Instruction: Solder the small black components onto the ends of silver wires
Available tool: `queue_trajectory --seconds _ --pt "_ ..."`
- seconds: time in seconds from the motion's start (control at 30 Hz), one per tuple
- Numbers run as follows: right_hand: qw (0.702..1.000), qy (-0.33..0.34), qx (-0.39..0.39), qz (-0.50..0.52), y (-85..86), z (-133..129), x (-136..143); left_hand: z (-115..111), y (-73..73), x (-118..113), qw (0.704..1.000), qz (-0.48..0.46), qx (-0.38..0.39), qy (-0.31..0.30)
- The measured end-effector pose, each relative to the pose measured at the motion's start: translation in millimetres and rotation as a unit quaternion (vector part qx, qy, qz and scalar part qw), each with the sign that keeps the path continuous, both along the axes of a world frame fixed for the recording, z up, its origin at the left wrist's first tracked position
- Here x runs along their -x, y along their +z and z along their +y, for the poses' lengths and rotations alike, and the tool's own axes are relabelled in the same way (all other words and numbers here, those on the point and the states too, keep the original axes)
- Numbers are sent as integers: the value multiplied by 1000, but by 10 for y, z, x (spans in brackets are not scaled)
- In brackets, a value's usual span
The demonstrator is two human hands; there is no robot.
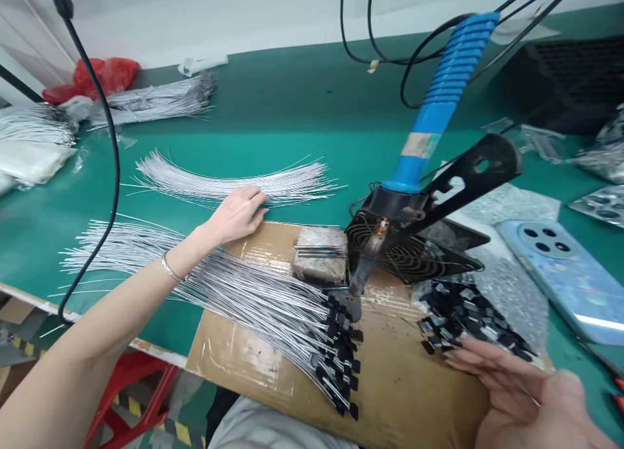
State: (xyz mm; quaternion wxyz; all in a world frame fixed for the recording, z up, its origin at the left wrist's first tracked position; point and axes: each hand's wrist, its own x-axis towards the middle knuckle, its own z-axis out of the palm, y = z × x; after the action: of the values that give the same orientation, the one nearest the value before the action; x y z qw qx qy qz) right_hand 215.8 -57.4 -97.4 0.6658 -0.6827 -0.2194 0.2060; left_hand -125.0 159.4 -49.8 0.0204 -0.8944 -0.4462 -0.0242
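Note:
My left hand is at the near edge of a loose bundle of thin white wires, fingers curled together. One wire seems to run rightward from its fingertips. Below that forearm lies a second bundle of wires, with black connectors on its right ends, on a brown cardboard sheet. My right hand is palm up at the lower right, thumb apart from its stretched fingers. Its fingertips reach the edge of a pile of loose black connectors; no held piece shows.
A blue-handled soldering iron stands tilted in a black bracket above a round fan grille. Beside it sits a greyish block with thin metal strips. A blue phone lies right. A black cable hangs at left.

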Motion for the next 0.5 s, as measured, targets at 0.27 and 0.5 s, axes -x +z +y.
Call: queue_trajectory --seconds 0.27,0.5 --pt "997 54 38 40 -135 -135 -169 161 -57 -125 999 -20 12 -26" --pt "997 66 13 33 -104 -156 -131 257 312 3 986 -164 12 33"
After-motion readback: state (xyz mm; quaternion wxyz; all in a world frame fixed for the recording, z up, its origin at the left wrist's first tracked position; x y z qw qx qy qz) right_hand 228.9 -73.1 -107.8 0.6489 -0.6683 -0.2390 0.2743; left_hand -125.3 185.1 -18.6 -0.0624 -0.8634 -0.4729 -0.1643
